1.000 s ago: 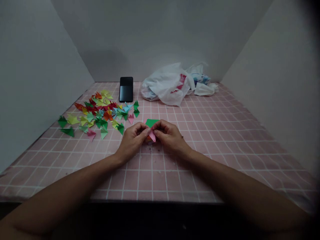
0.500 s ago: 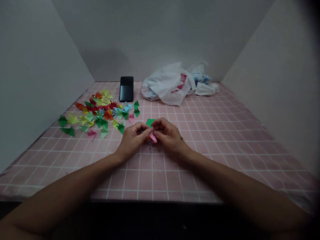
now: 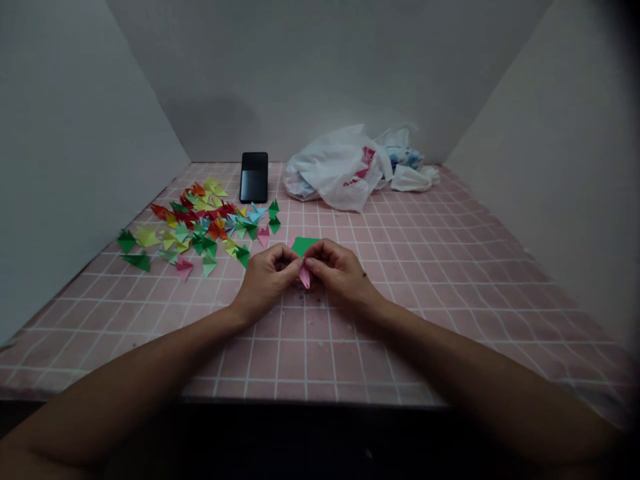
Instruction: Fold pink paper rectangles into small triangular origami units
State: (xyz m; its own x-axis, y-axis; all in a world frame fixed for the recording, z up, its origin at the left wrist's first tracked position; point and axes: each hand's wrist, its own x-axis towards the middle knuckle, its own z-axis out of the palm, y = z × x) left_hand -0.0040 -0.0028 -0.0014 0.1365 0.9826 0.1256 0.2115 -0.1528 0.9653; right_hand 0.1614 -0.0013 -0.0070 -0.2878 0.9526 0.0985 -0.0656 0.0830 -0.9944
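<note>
Unreadable red print (image 3: 367, 159) on plastic bag (image 3: 330, 175)

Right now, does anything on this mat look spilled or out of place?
Yes: tiny dark specks dot the pink grid mat just below the left hand and right hand, which pinch a pink paper piece. They look like debris, too small to identify.

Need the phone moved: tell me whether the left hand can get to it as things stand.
Probably yes, though it is pinching paper: only small folded paper pieces lie between the left hand and the phone.
</note>
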